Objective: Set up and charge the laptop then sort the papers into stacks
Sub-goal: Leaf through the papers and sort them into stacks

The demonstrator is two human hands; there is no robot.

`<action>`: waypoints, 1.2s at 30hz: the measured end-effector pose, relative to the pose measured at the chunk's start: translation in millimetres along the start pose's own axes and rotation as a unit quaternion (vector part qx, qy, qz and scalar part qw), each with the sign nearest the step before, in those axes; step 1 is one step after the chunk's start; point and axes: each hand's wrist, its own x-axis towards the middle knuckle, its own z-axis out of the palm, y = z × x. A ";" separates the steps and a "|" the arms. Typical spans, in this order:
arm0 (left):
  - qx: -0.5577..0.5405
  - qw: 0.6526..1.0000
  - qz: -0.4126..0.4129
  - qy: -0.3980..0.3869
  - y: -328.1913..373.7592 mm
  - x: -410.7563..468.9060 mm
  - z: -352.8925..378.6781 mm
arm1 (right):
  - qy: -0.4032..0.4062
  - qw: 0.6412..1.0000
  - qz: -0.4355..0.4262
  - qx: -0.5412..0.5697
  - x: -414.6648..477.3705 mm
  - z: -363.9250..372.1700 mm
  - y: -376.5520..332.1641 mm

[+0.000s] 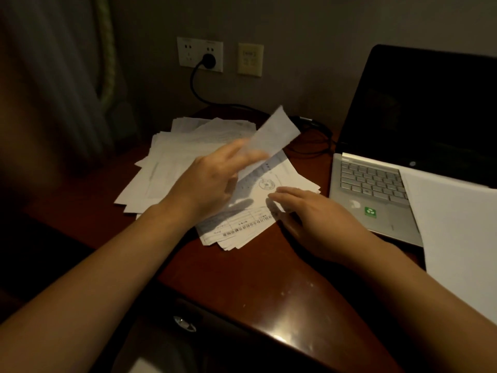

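My left hand holds a small white paper slip lifted above the desk, blurred by motion. My right hand rests flat, fingers spread, on the near stack of printed papers with a round stamp. A wider, messy pile of papers lies behind and to the left. The open laptop, screen dark, stands at the right. Its black charger cable runs to a plug in the wall socket.
A blank white sheet covers the laptop's right side and hangs over the desk. The dark red wooden desk has a drawer handle at its front. A curtain hangs at the left; a second wall plate sits beside the socket.
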 end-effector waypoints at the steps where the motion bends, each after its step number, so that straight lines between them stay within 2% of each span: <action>1: 0.011 0.999 -0.002 -0.045 -0.9 -0.2 0.0 | -0.007 1.000 -0.004 -0.007 0.0 1.0 0.3; 3: 0.023 0.987 -0.035 -0.157 -2.8 -1.5 3.3 | -0.003 1.000 0.002 -0.014 0.0 2.1 1.5; 5: 0.025 0.976 -0.067 -0.208 -5.8 -3.2 6.6 | 0.002 1.000 0.008 -0.010 -0.8 1.6 0.9; 8: 0.026 0.977 -0.072 -0.199 -7.2 -1.0 5.7 | 0.011 1.000 0.014 0.013 -2.0 -1.2 -0.3; 12: 0.043 0.982 -0.025 -0.181 -4.2 0.1 4.0 | 0.026 0.999 0.029 0.031 -2.0 -3.9 2.0; 22: -0.011 0.976 -0.048 -0.213 -5.2 -0.3 6.6 | 0.003 0.995 -0.009 0.104 -2.2 -5.7 -4.8; 26: -0.001 0.981 -0.039 -0.192 -1.7 -1.4 4.7 | 0.014 0.993 -0.004 0.120 -2.8 -6.1 -7.1; 30: 0.010 0.990 -0.054 -0.129 -0.6 1.5 4.3 | 0.125 0.986 0.032 0.103 -4.6 -8.5 -2.2; 33: -0.020 0.991 -0.101 -0.083 -0.4 3.8 4.7 | 0.220 0.967 0.049 0.115 -3.7 -15.0 -3.3; 36: -0.058 0.988 -0.143 -0.019 3.3 6.5 3.2 | 0.218 0.953 0.105 0.183 -3.4 -17.0 -7.3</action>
